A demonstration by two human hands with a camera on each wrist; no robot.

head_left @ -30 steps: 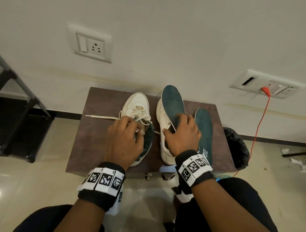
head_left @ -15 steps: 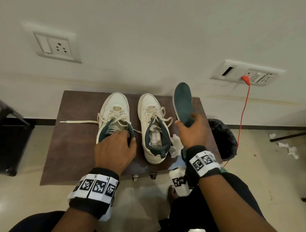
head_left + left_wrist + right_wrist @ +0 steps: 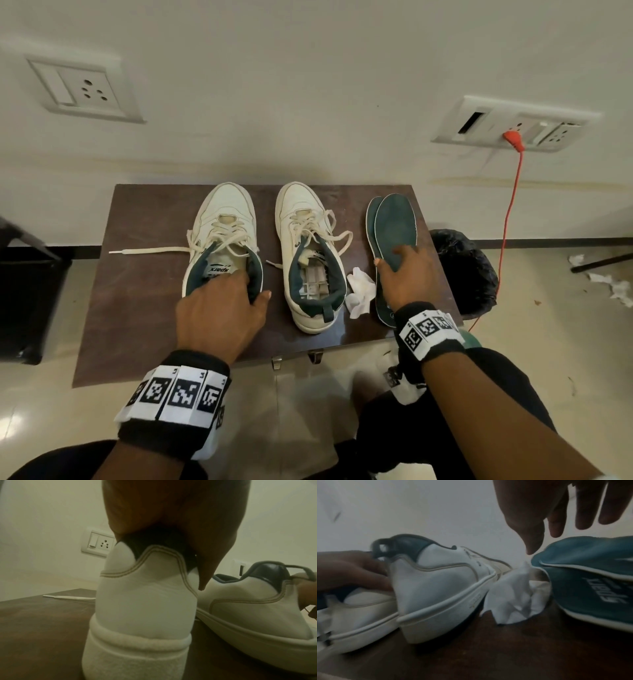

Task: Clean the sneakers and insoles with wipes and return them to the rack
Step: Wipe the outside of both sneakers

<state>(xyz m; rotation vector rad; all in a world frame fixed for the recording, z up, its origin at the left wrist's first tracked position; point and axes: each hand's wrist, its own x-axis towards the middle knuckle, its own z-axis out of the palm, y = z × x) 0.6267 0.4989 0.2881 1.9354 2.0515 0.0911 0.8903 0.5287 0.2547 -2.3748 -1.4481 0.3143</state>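
Two white sneakers with dark green lining stand side by side on a brown table (image 3: 137, 308). My left hand (image 3: 222, 308) grips the heel collar of the left sneaker (image 3: 222, 219), fingers inside and thumb outside; the left wrist view shows that heel (image 3: 145, 601) close up. The right sneaker (image 3: 305, 219) has no insole in it. Two dark green insoles (image 3: 394, 226) lie stacked at the table's right side. My right hand (image 3: 407, 274) rests on the top one, fingers straight (image 3: 556, 507). A crumpled white wipe (image 3: 359, 291) lies between the right sneaker and the insoles.
A black bin bag (image 3: 469, 267) stands against the table's right edge, with a red cable (image 3: 510, 212) running down from a wall socket. A loose lace (image 3: 150, 251) trails left across the table. A dark rack (image 3: 20, 274) stands at far left. Used wipes (image 3: 613, 287) litter the floor at right.
My right hand carried an insole from over the right sneaker to the right and laid it on the other insole. My left hand stayed at the left sneaker's opening.
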